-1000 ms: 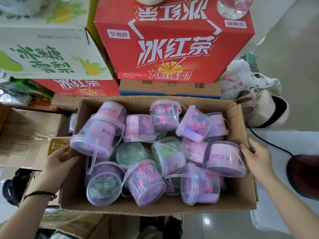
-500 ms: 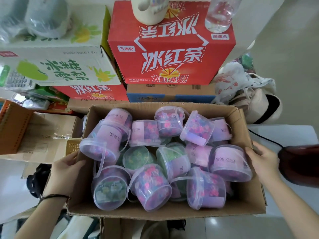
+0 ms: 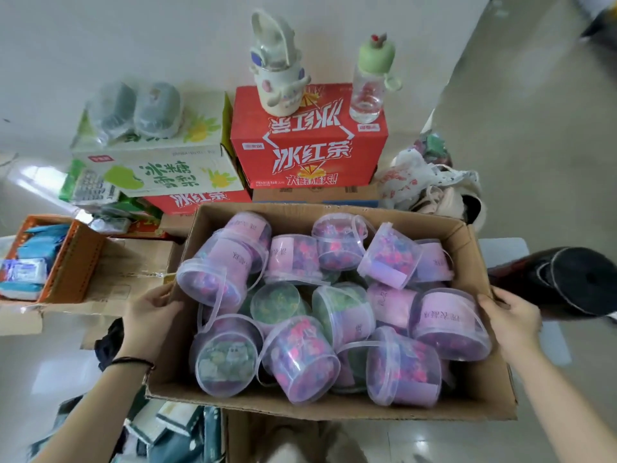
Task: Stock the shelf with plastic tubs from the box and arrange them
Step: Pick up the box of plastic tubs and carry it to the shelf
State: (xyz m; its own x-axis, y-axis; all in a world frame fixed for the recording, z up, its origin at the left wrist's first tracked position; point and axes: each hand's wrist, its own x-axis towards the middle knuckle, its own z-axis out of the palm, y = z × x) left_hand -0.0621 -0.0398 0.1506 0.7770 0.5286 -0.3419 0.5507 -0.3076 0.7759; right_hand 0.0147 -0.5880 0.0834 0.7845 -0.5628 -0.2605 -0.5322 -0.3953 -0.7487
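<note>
One cardboard box [image 3: 334, 404] is before me, two red cartons [image 3: 310, 142] beyond its far edge. At least thirteen plastic tubs [image 3: 300, 359] lie jumbled inside the box. My left hand [image 3: 150, 315] grips its left wall, my right hand [image 3: 510, 325] its right.
</note>
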